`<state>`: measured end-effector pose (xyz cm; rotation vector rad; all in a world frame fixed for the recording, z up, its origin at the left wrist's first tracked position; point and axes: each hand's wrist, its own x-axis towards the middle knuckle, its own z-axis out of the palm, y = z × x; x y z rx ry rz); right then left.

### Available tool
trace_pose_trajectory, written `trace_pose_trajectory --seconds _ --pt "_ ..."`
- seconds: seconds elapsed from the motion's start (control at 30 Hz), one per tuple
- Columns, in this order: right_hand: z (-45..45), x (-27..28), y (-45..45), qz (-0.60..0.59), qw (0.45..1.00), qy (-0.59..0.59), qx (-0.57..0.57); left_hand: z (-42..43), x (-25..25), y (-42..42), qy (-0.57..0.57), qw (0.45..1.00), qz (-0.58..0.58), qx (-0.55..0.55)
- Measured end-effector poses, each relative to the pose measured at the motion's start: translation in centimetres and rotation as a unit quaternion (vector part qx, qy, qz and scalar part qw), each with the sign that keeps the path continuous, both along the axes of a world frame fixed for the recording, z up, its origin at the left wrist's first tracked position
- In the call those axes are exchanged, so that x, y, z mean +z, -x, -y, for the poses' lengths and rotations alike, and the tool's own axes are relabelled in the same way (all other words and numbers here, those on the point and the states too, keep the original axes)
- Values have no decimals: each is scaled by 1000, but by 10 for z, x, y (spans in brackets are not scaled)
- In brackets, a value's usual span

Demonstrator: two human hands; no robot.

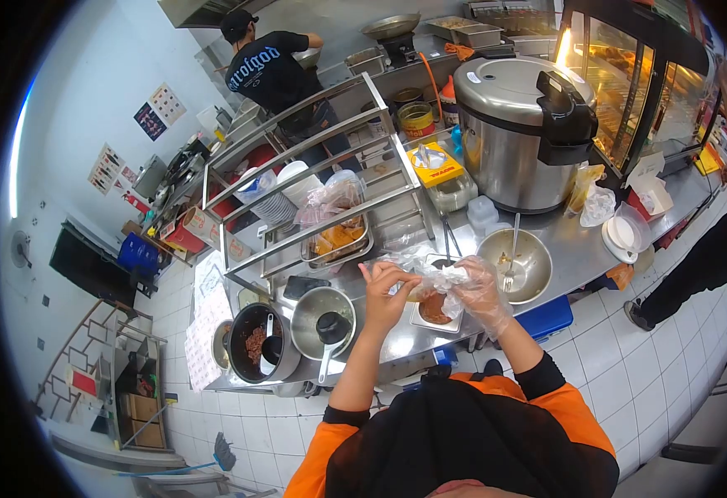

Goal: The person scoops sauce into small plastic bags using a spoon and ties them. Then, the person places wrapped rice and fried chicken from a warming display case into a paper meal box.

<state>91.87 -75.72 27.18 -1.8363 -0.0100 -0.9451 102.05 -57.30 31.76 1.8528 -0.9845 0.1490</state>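
Note:
My left hand (pixel 388 292) is bare, its fingers pinched on a crumpled clear plastic bag (pixel 417 264). My right hand (pixel 481 292) wears a clear plastic glove, and its fingers are closed on the other side of the same plastic. Beneath my hands sits a white square dish (pixel 448 325) with brown food (pixel 435 309). To the right lies a metal bowl (pixel 533 264) with a fork (pixel 510 270) in it. Left of my hands are a metal bowl (pixel 303 311) holding a black cup (pixel 332 327) and a black pot (pixel 284 365) with reddish-brown food.
A metal rack (pixel 396 158) rises behind the counter's left part, with a tray of orange food (pixel 338 239) by it. A large steel cooker (pixel 504 133) stands behind the right bowl. One person (pixel 272 75) works at the back; another (pixel 712 266) is at the right edge.

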Motion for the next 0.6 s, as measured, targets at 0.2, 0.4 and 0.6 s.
trace_pose_trajectory --seconds 0.2,0.4,0.6 --pt "15 -63 -4 -16 942 -336 13 13 -2 1 83 995 -58 9" --pt "-43 8 1 2 991 9 -136 44 -16 19 96 991 -74 48" --pt "-54 -16 -5 -166 964 90 -189 52 1 21 83 993 -43 70"
